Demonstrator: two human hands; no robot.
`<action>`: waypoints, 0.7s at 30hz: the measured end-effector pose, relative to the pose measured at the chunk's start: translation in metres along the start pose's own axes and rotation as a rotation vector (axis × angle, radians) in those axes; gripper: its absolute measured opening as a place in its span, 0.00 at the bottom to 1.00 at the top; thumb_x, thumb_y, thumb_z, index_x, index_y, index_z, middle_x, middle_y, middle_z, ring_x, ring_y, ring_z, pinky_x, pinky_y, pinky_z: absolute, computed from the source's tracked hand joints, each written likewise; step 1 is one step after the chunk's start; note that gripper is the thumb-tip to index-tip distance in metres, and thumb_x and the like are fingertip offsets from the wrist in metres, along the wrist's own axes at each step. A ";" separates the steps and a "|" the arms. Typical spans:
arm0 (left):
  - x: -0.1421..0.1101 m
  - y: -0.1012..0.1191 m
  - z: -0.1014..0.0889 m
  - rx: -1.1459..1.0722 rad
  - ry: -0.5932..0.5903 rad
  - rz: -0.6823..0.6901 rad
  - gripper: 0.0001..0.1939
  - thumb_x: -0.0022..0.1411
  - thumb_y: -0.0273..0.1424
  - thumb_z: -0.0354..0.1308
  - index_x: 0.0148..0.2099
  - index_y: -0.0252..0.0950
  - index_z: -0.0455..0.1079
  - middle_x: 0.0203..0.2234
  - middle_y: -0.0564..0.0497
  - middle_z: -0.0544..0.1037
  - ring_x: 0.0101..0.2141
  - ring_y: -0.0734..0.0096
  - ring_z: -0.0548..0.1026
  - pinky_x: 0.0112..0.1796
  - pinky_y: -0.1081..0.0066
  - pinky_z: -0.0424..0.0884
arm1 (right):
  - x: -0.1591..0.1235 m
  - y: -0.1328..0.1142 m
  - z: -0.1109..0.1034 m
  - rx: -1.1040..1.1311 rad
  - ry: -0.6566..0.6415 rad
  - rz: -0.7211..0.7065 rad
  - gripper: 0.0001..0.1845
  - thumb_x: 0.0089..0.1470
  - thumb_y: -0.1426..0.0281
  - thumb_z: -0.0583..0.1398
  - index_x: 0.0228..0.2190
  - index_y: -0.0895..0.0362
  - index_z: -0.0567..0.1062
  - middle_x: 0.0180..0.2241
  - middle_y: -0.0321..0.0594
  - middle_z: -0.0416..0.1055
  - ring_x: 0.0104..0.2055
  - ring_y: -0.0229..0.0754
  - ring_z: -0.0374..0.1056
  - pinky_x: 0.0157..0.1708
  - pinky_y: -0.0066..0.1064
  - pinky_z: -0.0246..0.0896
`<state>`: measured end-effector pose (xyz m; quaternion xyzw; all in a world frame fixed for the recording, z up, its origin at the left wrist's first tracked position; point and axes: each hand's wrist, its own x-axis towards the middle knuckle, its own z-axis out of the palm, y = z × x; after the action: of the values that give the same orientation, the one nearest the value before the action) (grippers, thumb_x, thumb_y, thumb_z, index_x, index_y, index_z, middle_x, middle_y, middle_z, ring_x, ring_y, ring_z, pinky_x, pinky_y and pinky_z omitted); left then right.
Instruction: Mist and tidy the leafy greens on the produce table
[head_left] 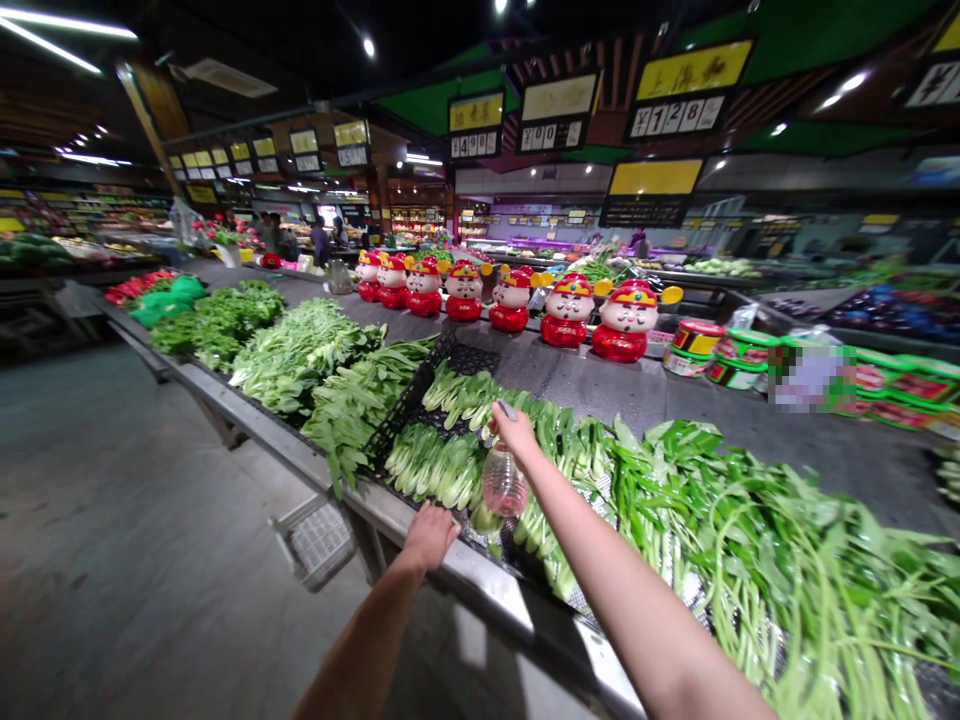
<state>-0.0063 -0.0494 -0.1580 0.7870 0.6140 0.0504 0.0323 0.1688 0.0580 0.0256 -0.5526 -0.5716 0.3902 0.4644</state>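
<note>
My right hand (515,432) is closed around the neck of a clear, ribbed spray bottle (504,484) with a grey top. The bottle hangs over bunches of bok choy (439,465) lying on the display stand. Lower and to the left, my left hand (432,536) rests on the stand's metal front edge (480,575), close to the root ends of the bok choy. Its fingers lie over the edge with nothing visible in them. To the right of my right forearm spread long-stemmed leafy greens (780,540).
A black plastic divider (409,405) separates the bok choy from other leafy greens (304,345) on the left. Several red figurine jars (568,315) line the back, beside stacked tubs (742,355). A light crate (315,540) sits below the stand. Price signs (679,100) hang overhead.
</note>
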 end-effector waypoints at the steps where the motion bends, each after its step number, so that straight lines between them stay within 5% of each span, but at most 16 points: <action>1: 0.000 0.000 0.001 0.006 0.003 0.002 0.20 0.70 0.40 0.41 0.44 0.36 0.72 0.42 0.42 0.79 0.48 0.57 0.72 0.61 0.55 0.53 | 0.001 -0.001 0.003 0.020 -0.008 -0.002 0.22 0.53 0.50 0.56 0.22 0.54 0.71 0.22 0.38 0.73 0.26 0.42 0.70 0.29 0.32 0.64; 9: 0.002 -0.003 0.008 0.016 -0.006 -0.002 0.20 0.71 0.39 0.41 0.45 0.35 0.72 0.42 0.43 0.79 0.49 0.60 0.73 0.62 0.56 0.52 | -0.009 0.019 0.015 0.132 -0.051 0.016 0.25 0.51 0.44 0.55 0.19 0.52 0.64 0.14 0.31 0.63 0.18 0.39 0.62 0.20 0.30 0.57; 21: 0.002 -0.003 0.009 0.022 0.003 0.005 0.21 0.71 0.40 0.40 0.46 0.35 0.72 0.44 0.42 0.79 0.50 0.59 0.72 0.62 0.56 0.52 | -0.013 0.000 -0.005 0.349 -0.140 0.060 0.24 0.47 0.46 0.62 0.24 0.55 0.69 0.22 0.38 0.74 0.25 0.39 0.69 0.23 0.28 0.61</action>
<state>-0.0081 -0.0469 -0.1671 0.7888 0.6125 0.0450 0.0226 0.1730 0.0450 0.0255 -0.4517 -0.5095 0.5347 0.5005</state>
